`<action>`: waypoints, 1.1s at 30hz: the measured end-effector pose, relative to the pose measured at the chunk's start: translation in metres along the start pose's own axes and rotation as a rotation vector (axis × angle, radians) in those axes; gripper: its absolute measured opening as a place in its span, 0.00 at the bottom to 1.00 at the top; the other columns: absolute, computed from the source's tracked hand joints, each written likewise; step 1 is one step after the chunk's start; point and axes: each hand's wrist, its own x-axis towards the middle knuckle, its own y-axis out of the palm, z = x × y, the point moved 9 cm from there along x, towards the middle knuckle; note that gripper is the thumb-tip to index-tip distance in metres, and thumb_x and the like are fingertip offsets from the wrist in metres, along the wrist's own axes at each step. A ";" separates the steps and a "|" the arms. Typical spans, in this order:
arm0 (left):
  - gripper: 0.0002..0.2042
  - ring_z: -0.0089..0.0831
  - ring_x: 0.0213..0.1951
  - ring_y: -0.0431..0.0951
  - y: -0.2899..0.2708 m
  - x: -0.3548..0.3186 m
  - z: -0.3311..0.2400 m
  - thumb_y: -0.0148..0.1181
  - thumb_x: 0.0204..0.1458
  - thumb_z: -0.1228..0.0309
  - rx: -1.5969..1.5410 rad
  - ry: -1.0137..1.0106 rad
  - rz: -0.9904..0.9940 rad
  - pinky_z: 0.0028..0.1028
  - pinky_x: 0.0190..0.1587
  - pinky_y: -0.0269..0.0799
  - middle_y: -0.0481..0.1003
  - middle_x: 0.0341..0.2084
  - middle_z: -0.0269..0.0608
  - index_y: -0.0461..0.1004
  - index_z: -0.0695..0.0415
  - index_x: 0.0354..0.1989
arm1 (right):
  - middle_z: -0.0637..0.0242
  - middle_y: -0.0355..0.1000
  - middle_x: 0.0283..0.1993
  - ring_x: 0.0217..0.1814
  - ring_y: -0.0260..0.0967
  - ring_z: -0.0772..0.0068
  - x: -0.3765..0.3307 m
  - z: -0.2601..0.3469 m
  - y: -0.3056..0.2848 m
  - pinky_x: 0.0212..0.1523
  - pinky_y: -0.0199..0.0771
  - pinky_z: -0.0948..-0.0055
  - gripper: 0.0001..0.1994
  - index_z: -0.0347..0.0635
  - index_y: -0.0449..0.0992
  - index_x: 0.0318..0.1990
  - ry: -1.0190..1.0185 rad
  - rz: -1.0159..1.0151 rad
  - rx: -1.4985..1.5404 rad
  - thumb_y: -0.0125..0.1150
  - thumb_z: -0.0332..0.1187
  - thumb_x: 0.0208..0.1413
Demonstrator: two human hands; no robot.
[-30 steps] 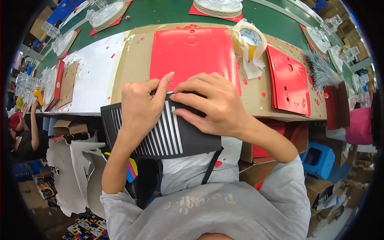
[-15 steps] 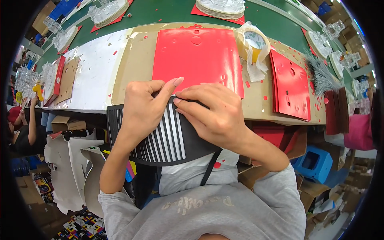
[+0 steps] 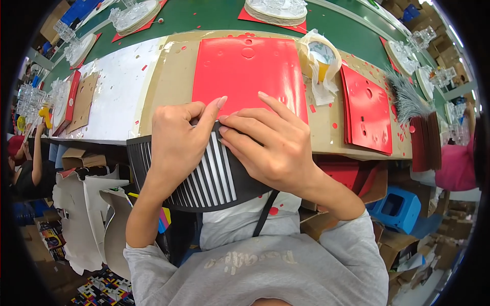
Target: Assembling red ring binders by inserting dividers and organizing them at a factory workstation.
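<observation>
As seen from the head camera, your left hand (image 3: 176, 130) is closed at the upper edge of a black sheet (image 3: 217, 178) with white stripes, fingers folded in, thumb straight and pointing up and away. Your right hand (image 3: 278, 145) is half curled beside it, two fingertips drawn together at that same edge, another finger lifted clear. Whether those fingertips pinch the sheet or only touch it, you cannot tell; the hand covers the spot.

Sheet sits between the table's near edge and your lap, tilted, its lower edge bowed, stripes running below your left hand, plain black under your right.

Just beyond your hands: a glossy red sheet (image 3: 247, 71) flat on brown cardboard (image 3: 171, 76). Right of it, a tape roll (image 3: 332, 66) with a loose strip, then a stack of red pieces (image 3: 368, 112). Left, a white board (image 3: 115, 89). Red flecks scattered about. Far right, a grey bristly bundle (image 3: 408, 94).
</observation>
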 end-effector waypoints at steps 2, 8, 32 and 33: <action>0.21 0.14 0.18 0.53 0.000 0.002 0.004 0.62 0.60 0.69 -0.003 -0.029 0.027 0.26 0.18 0.48 0.55 0.10 0.31 0.68 0.70 0.18 | 0.64 0.80 0.38 0.40 0.79 0.66 -0.001 0.008 0.006 0.53 0.78 0.56 0.09 0.40 0.83 0.32 -0.092 0.028 -0.109 0.73 0.27 0.39; 0.19 0.14 0.19 0.53 0.001 -0.006 0.014 0.62 0.60 0.70 0.026 -0.020 0.081 0.26 0.19 0.49 0.55 0.11 0.33 0.70 0.70 0.19 | 0.61 0.81 0.37 0.39 0.80 0.66 0.005 -0.030 0.008 0.47 0.81 0.61 0.04 0.36 0.82 0.34 0.144 0.075 0.337 0.67 0.24 0.50; 0.22 0.45 0.17 0.77 0.043 -0.034 0.032 0.61 0.56 0.66 0.503 0.212 0.243 0.40 0.26 0.74 0.74 0.13 0.47 0.74 0.62 0.59 | 0.61 0.81 0.36 0.35 0.80 0.69 -0.005 -0.114 0.088 0.36 0.79 0.74 0.05 0.36 0.84 0.37 0.459 0.153 0.310 0.67 0.27 0.55; 0.22 0.45 0.17 0.77 0.044 -0.034 0.032 0.61 0.56 0.66 0.502 0.207 0.244 0.40 0.26 0.74 0.74 0.13 0.47 0.74 0.62 0.59 | 0.60 0.81 0.35 0.33 0.79 0.66 -0.002 -0.106 0.085 0.34 0.79 0.73 0.04 0.36 0.83 0.35 0.365 0.124 0.230 0.67 0.27 0.54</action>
